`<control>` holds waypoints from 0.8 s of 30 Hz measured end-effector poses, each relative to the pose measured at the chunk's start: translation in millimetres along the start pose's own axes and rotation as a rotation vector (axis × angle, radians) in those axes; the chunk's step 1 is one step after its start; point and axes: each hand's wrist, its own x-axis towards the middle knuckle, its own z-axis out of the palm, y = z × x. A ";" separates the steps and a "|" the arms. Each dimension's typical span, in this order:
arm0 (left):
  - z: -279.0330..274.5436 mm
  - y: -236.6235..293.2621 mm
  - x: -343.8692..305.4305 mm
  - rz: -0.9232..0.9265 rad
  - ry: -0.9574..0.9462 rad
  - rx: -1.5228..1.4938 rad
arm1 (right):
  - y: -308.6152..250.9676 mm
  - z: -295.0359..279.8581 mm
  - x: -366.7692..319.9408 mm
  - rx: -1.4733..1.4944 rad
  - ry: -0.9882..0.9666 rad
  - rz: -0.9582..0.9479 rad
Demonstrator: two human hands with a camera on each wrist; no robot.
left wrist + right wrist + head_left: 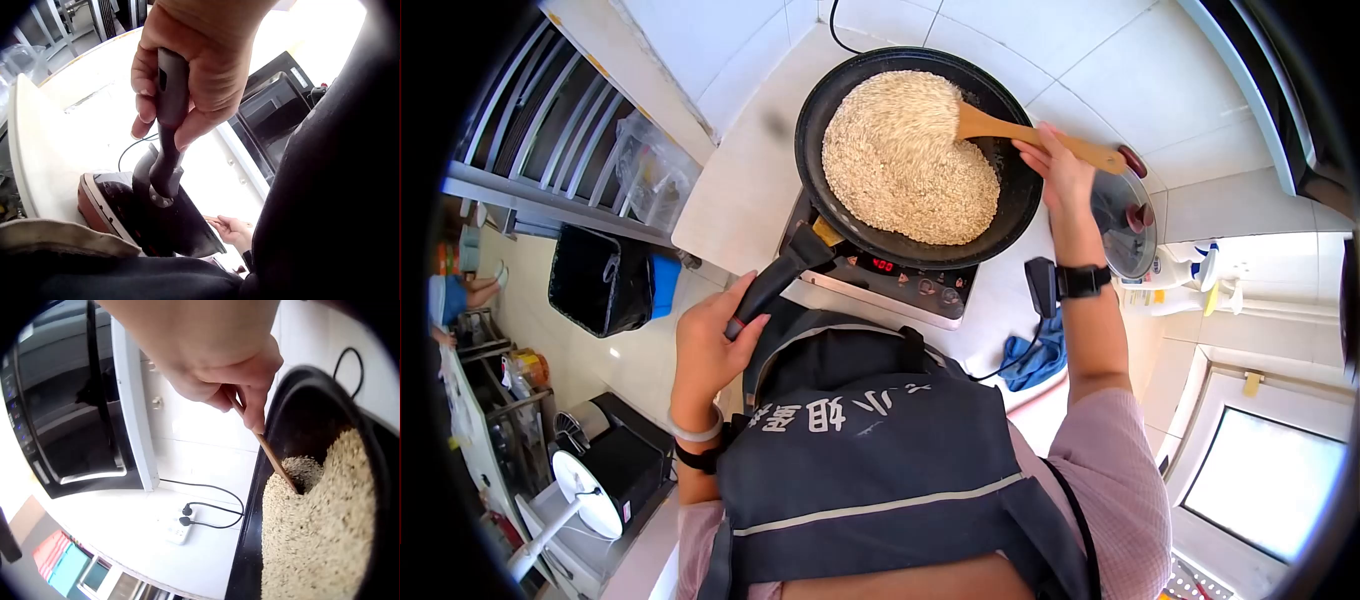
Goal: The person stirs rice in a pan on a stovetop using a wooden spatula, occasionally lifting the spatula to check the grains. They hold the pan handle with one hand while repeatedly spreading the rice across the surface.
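A black wok (1000, 105) holds a broad heap of small pale grains (910, 190). It stands tilted on an induction cooker (920, 290) with a red lit display. My left hand (715, 340) grips the wok's black handle (772, 278), fingers curled round it; the left wrist view shows the thumb along the handle (172, 94). In my right hand (1065, 178), a wooden spatula (1000, 127) is pinched by its handle. Its blade is sunk into the grains (325, 531), and the right wrist view shows a dark hollow beside it.
A glass lid (1122, 235) leans by the wall at the right, close to my right forearm. Spray bottles (1200, 268) stand behind it, and a blue cloth (1035, 355) lies nearer. A black bin (600, 280) is on the floor at left. Cords run to a power strip (180, 530).
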 end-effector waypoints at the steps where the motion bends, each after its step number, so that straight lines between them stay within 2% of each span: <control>1: 0.6 -2.0 1.7 0.005 0.008 -0.006 | -0.7 10.9 0.9 0.066 -0.068 0.025; 3: 0.6 1.0 0.0 0.005 0.021 -0.013 | -3.7 16.1 -2.3 0.129 -0.142 0.048; 5: 0.4 -0.1 -0.3 0.000 0.018 -0.009 | -1.4 19.2 -10.3 0.102 -0.316 -0.052; 7: 2.0 1.6 -2.6 -0.010 0.017 -0.016 | -5.6 14.1 -29.3 0.054 -0.330 -0.100; 9: 3.3 -0.6 -2.2 -0.007 0.021 -0.013 | -9.4 2.6 -41.1 -0.241 -0.587 -0.441; 10: 4.5 -1.8 -3.1 -0.001 0.030 -0.028 | -19.3 4.5 -61.8 -0.188 -0.625 -0.535; 11: 5.6 -3.0 -3.9 0.005 0.039 -0.043 | -26.8 -1.6 -73.3 -0.192 -0.627 -0.530; 13: 6.4 -3.5 -5.1 0.013 0.047 -0.045 | -40.4 -15.6 -89.2 -0.425 -0.831 -0.683; 17: 5.2 -1.5 -4.9 -0.022 0.024 -0.035 | -70.6 -32.0 -117.0 -0.588 -0.879 -0.805; 20: 3.9 -1.0 -4.7 -0.023 0.028 -0.036 | -81.0 -36.0 -135.5 -0.502 -0.667 -0.768; 23: 5.9 1.2 -4.0 -0.021 0.029 -0.046 | -70.2 -11.7 -150.3 -0.405 -0.559 -0.739; 24: 4.9 1.2 -4.2 -0.034 0.027 -0.047 | -58.2 -2.5 -152.3 -0.407 -0.549 -0.662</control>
